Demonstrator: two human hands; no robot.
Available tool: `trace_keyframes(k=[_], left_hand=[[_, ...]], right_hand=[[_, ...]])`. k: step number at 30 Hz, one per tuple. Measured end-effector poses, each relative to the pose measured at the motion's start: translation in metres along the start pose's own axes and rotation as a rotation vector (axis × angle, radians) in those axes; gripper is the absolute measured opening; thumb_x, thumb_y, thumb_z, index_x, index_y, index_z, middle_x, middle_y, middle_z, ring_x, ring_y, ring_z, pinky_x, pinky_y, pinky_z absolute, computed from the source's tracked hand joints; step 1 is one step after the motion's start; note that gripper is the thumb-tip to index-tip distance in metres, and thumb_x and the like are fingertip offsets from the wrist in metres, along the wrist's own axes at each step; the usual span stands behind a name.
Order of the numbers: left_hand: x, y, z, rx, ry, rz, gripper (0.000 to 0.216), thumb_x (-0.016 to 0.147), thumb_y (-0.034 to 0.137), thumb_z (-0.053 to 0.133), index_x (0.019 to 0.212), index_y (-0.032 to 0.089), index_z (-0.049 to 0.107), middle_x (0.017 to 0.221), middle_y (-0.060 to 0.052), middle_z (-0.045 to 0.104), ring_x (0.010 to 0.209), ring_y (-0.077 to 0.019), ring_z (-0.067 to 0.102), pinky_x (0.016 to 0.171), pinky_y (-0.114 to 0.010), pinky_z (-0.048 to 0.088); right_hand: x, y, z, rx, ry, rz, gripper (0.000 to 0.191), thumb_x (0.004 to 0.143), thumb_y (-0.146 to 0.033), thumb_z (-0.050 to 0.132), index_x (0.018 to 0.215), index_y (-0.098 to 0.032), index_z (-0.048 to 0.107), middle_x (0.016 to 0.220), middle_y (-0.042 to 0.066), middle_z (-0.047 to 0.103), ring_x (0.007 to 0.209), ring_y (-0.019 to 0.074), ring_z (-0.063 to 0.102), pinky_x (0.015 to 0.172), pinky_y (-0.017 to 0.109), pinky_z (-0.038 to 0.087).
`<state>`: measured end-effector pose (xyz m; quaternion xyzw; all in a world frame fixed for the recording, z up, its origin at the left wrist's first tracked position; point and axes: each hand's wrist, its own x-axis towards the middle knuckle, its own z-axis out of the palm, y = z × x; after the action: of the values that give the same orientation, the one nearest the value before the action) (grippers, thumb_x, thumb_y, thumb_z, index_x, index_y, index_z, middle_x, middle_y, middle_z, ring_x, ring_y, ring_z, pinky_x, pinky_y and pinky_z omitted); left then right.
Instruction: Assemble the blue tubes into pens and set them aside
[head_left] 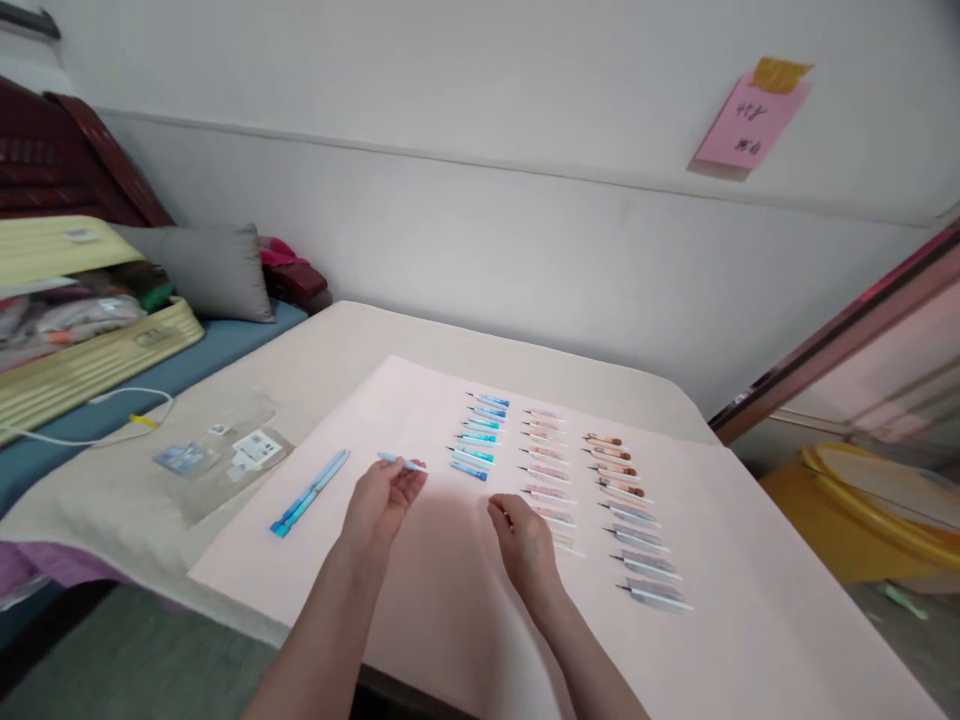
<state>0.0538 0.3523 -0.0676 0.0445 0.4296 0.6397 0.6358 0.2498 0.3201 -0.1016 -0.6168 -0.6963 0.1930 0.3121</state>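
My left hand point(386, 495) pinches a light blue pen point(401, 462) between thumb and fingers above the pink sheet. My right hand point(523, 535) is closed with its fingertips pressed together; what they hold, if anything, is hidden. Between the hands, a little farther away, ends a column of blue pen pieces point(480, 438), each a printed strip beside a thin, dark-tipped stick. A blue printed piece point(469, 470) lies nearest in that column. To the left, blue pens point(309, 495) lie side by side.
Pink pieces point(546, 470) and brown and grey ones point(641, 540) form two more columns on the pink sheet point(442, 590). Clear plastic packaging point(225, 460) lies on the left of the table. An open yellow case point(97, 340) is beyond it; a yellow tub point(840, 520) stands at right.
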Motion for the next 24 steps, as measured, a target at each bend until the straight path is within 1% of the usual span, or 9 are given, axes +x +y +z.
trace_keyframes(k=[2,4,6,9,13,18,24], left_hand=[[0.001,0.013,-0.003,-0.070,0.035,0.005,0.015,0.078,0.001,0.050,0.068,0.012,0.050,0.071,-0.010,0.064,0.065,-0.0140,0.064,0.060,-0.026,0.056],[-0.001,0.021,-0.004,-0.111,0.036,0.011,0.015,0.078,0.002,0.050,0.068,0.012,0.050,0.072,-0.009,0.064,0.066,-0.0137,0.064,0.061,-0.026,0.056],[-0.005,0.024,-0.003,-0.126,0.030,0.011,0.014,0.079,0.003,0.050,0.068,0.012,0.051,0.072,-0.010,0.064,0.066,-0.0134,0.064,0.061,-0.026,0.056],[-0.010,0.025,-0.002,-0.137,0.016,0.001,0.012,0.079,0.003,0.050,0.069,0.011,0.052,0.072,-0.010,0.064,0.066,-0.0131,0.064,0.062,-0.026,0.056],[-0.012,0.028,-0.001,-0.172,-0.009,-0.003,0.012,0.078,0.003,0.051,0.070,0.011,0.051,0.072,-0.010,0.064,0.067,-0.0137,0.064,0.063,-0.026,0.056],[-0.013,0.031,0.000,-0.187,-0.028,-0.011,0.012,0.079,0.005,0.051,0.068,0.011,0.051,0.072,-0.010,0.064,0.067,-0.0136,0.063,0.062,-0.025,0.056],[-0.015,0.030,-0.001,-0.210,-0.076,-0.014,0.011,0.079,0.006,0.051,0.069,0.011,0.052,0.074,-0.011,0.063,0.069,-0.0136,0.063,0.064,-0.025,0.056]], right_hand=[[0.005,0.000,0.003,-0.162,-0.033,-0.059,0.024,0.088,-0.024,0.037,0.090,-0.021,0.061,0.087,0.004,0.064,0.079,0.0155,0.058,0.065,0.024,0.038],[0.015,-0.005,0.007,-0.320,-0.069,-0.104,0.024,0.088,-0.021,0.038,0.095,-0.022,0.061,0.092,0.004,0.062,0.084,0.0152,0.057,0.066,0.024,0.037],[0.029,-0.009,0.013,-0.484,-0.092,-0.134,0.022,0.086,-0.019,0.040,0.097,-0.023,0.059,0.097,0.004,0.061,0.090,0.0156,0.055,0.065,0.023,0.036],[0.051,-0.010,0.022,-0.692,-0.160,-0.149,0.017,0.086,-0.020,0.043,0.094,-0.021,0.057,0.098,0.006,0.059,0.093,0.0179,0.053,0.062,0.024,0.035],[0.065,-0.005,0.035,-0.741,-0.192,-0.150,0.018,0.087,-0.021,0.040,0.094,-0.019,0.056,0.095,0.008,0.058,0.087,0.0186,0.055,0.057,0.025,0.035],[0.066,-0.004,0.048,-0.756,-0.232,-0.174,0.024,0.091,-0.026,0.033,0.096,-0.018,0.054,0.095,0.008,0.057,0.084,0.0183,0.057,0.059,0.026,0.035],[0.072,-0.009,0.056,-0.752,-0.280,-0.194,0.023,0.092,-0.028,0.032,0.101,-0.019,0.052,0.095,0.008,0.059,0.082,0.0181,0.059,0.060,0.026,0.035]])
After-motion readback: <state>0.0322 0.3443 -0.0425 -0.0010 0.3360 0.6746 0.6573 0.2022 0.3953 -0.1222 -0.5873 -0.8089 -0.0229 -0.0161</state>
